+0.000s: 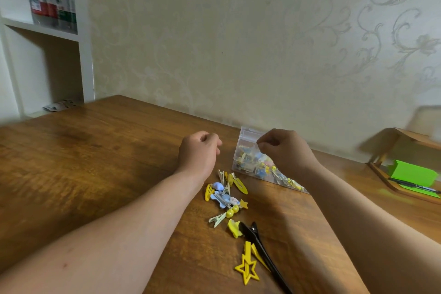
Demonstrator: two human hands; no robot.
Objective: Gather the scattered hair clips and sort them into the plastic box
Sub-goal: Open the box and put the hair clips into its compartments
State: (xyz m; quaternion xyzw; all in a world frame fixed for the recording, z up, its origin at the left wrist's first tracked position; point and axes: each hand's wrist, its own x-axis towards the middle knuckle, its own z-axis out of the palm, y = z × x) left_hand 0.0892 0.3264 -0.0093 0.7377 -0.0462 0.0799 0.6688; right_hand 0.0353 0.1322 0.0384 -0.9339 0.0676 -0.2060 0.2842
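I note the left hand [199, 150] above the surface [95, 162], grip curled together, nothing visible in it. The right hand [284, 148] is over the plastic box [242, 160], fingertips drawn together; I cannot tell whether that grip holds anything. The hair clips [226, 196] lie scattered between the 2 forearms, just beside the box.

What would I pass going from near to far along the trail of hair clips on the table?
yellow star clip → chunky yellow clip → blue clips → plastic box
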